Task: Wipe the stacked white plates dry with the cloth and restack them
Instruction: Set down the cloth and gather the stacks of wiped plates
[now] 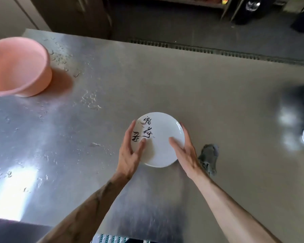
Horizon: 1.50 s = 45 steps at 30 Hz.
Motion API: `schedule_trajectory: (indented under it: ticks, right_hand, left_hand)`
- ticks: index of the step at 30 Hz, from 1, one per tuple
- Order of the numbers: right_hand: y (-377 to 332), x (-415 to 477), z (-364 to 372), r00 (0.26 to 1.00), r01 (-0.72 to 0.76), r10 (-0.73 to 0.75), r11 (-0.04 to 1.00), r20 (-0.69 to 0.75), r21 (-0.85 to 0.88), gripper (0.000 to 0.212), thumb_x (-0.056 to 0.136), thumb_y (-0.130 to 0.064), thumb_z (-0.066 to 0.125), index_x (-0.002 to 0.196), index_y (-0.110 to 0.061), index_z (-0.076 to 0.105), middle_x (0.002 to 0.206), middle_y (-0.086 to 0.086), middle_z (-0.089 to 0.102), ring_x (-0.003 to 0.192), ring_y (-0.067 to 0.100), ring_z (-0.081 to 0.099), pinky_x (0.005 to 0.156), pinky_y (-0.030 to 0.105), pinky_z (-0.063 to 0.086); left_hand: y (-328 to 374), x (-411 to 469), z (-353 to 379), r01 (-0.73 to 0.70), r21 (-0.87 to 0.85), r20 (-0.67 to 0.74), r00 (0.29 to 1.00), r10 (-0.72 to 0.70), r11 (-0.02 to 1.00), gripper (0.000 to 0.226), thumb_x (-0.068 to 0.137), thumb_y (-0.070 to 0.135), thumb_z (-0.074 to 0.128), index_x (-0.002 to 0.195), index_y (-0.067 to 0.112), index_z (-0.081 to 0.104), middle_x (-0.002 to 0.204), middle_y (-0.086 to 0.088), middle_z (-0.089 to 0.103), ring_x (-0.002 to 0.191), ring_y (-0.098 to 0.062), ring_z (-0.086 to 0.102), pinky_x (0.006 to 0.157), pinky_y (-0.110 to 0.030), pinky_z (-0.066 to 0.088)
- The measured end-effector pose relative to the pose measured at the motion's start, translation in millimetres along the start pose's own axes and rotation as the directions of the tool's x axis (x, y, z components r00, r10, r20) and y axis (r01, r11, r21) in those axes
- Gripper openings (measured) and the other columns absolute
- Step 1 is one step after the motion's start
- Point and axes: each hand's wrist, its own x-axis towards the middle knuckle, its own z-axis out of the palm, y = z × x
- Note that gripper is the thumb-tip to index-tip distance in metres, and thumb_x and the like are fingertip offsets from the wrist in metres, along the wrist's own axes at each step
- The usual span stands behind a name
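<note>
Two hands on one plate (159, 139).
Left hand (130, 151) and right hand (184, 151) spread, clasping rim; cloth (209, 156) at 3 o'clock; basin (16, 67) at 10, contents indiscernible.

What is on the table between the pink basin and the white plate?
Only bare steel table with water drops lies between the pink basin and the plate, as the head view shows.
</note>
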Motion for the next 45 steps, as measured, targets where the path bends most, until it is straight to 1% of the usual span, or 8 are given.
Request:
schedule_trajectory:
  ticks: [2,9,20,23,25,30,37,45]
  right_hand:
    - [0.8,-0.4,6.1,0.999,-0.012,0.014,0.998,-0.031,0.063,0.070,0.089,-0.045,0.064,0.151,-0.050,0.031,0.147,-0.020,0.050,0.135,0.004,0.047,0.113,0.032,0.041]
    - [10.3,-26.1,14.0,0.992,0.024,-0.006,0.989,-0.124,0.143,0.064,0.097,-0.031,0.066,0.147,-0.055,0.034,0.143,-0.023,0.052,0.131,-0.001,0.049,0.107,0.026,0.043]
    - [18.0,-134.2,-25.1,0.954,0.112,-0.069,0.985,-0.291,0.134,0.062,0.098,-0.022,0.065,0.142,-0.057,0.040,0.131,-0.046,0.050,0.124,-0.016,0.047,0.095,0.008,0.041]
    - [18.8,-171.5,-45.7,0.942,0.177,-0.131,0.976,-0.310,0.124,0.064,0.096,-0.020,0.063,0.148,-0.050,0.039,0.150,-0.034,0.042,0.140,-0.006,0.039,0.109,0.021,0.038]
    - [21.7,-195.1,-57.6,0.940,0.179,-0.129,0.975,-0.315,0.133,0.063,0.096,-0.023,0.065,0.146,-0.052,0.039,0.143,-0.030,0.052,0.133,-0.003,0.048,0.108,0.025,0.042]
    - [35.8,-256.7,-94.0,0.932,0.200,-0.145,0.970,-0.333,0.138,0.062,0.096,-0.025,0.065,0.148,-0.047,0.040,0.128,-0.036,0.056,0.116,-0.015,0.053,0.090,0.004,0.043]
    - [79.2,-357.2,-144.2,0.944,0.232,-0.189,0.963,-0.269,0.139,0.062,0.098,-0.017,0.065,0.148,-0.045,0.041,0.133,-0.035,0.051,0.119,-0.017,0.049,0.092,0.002,0.040]
    - [148.0,-442.2,-157.4,0.969,0.126,-0.084,0.976,-0.231,0.175,0.062,0.085,-0.041,0.063,0.141,-0.056,0.043,0.139,-0.013,0.054,0.124,0.004,0.053,0.085,0.009,0.047]
  left_hand:
    - [1.9,0.6,3.3,-0.011,-0.038,-0.033,0.999,0.009,0.999,0.059,0.095,0.041,0.065,0.149,0.049,0.041,0.147,0.027,0.051,0.133,0.000,0.051,0.102,-0.016,0.046]
    - [3.2,-11.4,10.3,-0.006,-0.075,-0.088,0.996,0.000,0.997,0.059,0.089,0.037,0.065,0.144,0.047,0.047,0.135,0.023,0.061,0.120,-0.003,0.060,0.097,-0.031,0.051]
    - [30.2,-103.1,29.1,-0.064,-0.142,0.039,0.997,0.070,0.988,0.061,0.089,0.030,0.066,0.145,0.046,0.048,0.130,0.029,0.062,0.116,0.003,0.060,0.088,-0.007,0.047]
    - [44.7,-138.9,38.2,-0.091,-0.164,0.057,0.993,0.102,0.982,0.061,0.089,0.029,0.065,0.145,0.047,0.048,0.129,0.028,0.063,0.114,0.001,0.062,0.086,-0.008,0.048]
    - [52.6,-163.9,43.3,-0.111,-0.175,0.060,0.991,0.123,0.978,0.061,0.089,0.028,0.065,0.144,0.048,0.048,0.129,0.027,0.063,0.115,0.000,0.062,0.086,-0.009,0.049]
    - [67.0,-233.3,66.0,-0.163,-0.146,0.038,0.985,0.171,0.976,0.062,0.088,0.030,0.066,0.143,0.052,0.048,0.126,0.027,0.065,0.110,0.003,0.063,0.083,-0.009,0.050]
    - [64.9,-358.9,96.9,-0.157,-0.137,-0.020,0.988,0.156,0.978,0.064,0.088,0.029,0.066,0.146,0.048,0.046,0.136,0.014,0.064,0.118,-0.012,0.063,0.097,-0.036,0.055]
    - [27.3,-462.1,115.0,-0.027,-0.106,-0.013,1.000,0.026,0.994,0.062,0.085,0.039,0.066,0.143,0.053,0.048,0.122,0.033,0.065,0.108,0.006,0.063,0.078,-0.009,0.051]
